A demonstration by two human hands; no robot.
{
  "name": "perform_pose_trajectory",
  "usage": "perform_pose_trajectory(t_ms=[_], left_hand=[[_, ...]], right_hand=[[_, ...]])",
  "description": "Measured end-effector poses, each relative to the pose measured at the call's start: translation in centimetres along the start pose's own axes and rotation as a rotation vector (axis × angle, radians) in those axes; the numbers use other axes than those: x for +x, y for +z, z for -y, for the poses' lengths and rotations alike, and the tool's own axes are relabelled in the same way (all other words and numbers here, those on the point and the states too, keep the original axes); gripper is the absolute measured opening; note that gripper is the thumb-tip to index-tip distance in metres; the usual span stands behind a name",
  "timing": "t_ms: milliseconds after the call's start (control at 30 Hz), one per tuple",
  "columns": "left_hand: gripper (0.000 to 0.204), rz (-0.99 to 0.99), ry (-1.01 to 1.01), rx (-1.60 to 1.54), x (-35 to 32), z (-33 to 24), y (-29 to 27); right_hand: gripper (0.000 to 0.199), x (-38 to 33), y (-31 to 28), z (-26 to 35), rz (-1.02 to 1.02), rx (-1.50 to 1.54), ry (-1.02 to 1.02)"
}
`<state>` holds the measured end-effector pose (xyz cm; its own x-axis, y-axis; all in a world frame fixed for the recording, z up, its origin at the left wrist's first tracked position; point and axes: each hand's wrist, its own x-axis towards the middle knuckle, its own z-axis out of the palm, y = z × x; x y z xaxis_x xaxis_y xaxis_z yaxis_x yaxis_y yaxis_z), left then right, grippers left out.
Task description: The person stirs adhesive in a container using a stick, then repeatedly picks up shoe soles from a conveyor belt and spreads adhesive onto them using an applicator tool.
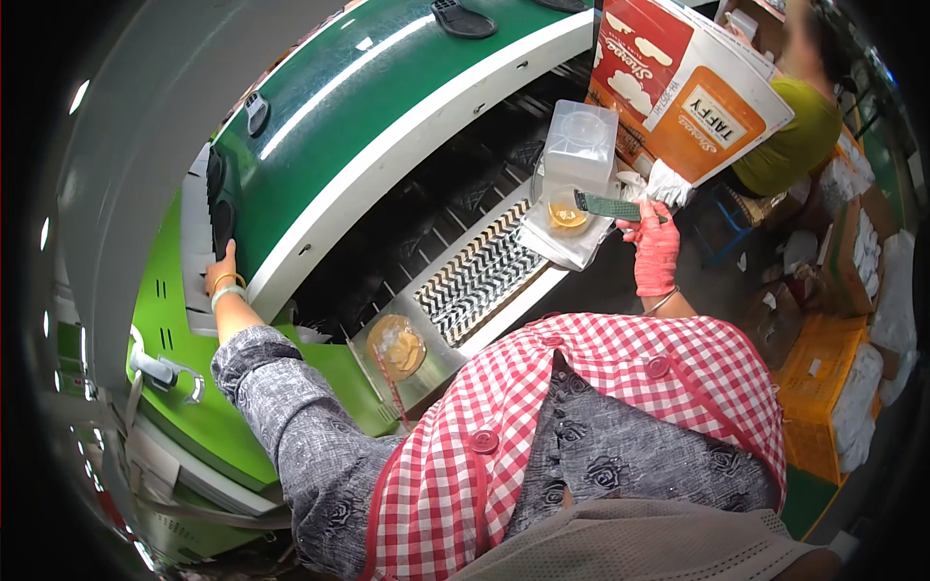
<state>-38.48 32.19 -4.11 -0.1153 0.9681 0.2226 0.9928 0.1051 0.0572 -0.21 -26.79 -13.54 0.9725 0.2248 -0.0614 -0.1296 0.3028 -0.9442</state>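
Observation:
At the left end of the green conveyor belt (320, 126), my bare left hand (225, 275) has its fingers closed on the near end of a black shoe sole (224, 221). Another dark sole partly overlaps it there. My right hand (655, 250), in a pinkish-red glove or wrap, grips a flat dark-green brush (612, 206). The brush points left, above a small dish of amber liquid (567, 217). The dish sits on a white-covered stand, beside a translucent plastic box (581, 136).
More soles (463, 19) lie along the belt. Black-and-white zigzag strips (480, 271) line a tray below it. A lidded cup with a striped straw (396, 347) stands near my left arm. Printed cardboard (688, 87) partly hides a co-worker (799, 136). Orange crates (809, 387) stand right.

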Motion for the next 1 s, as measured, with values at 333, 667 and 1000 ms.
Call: perform_pose_trajectory(t_ms=[333, 667, 1000], left_hand=[[0.095, 0.323, -0.053, -0.529, -0.4, -1.9, 0.9], [0.056, 1.135, 0.489, -2.081, -23.2, -11.4, -6.4], [0.056, 1.42, 0.059, -2.123, -43.3, -11.4, -3.1]], right_hand=[[0.021, -0.3, -1.5, -1.0, -0.023, -0.063, 0.044], [0.027, 4.8, -2.3, -3.9, 0.087, -0.272, -0.015], [0.029, 7.5, -2.8, -7.2, 0.28, -0.652, -0.088]])
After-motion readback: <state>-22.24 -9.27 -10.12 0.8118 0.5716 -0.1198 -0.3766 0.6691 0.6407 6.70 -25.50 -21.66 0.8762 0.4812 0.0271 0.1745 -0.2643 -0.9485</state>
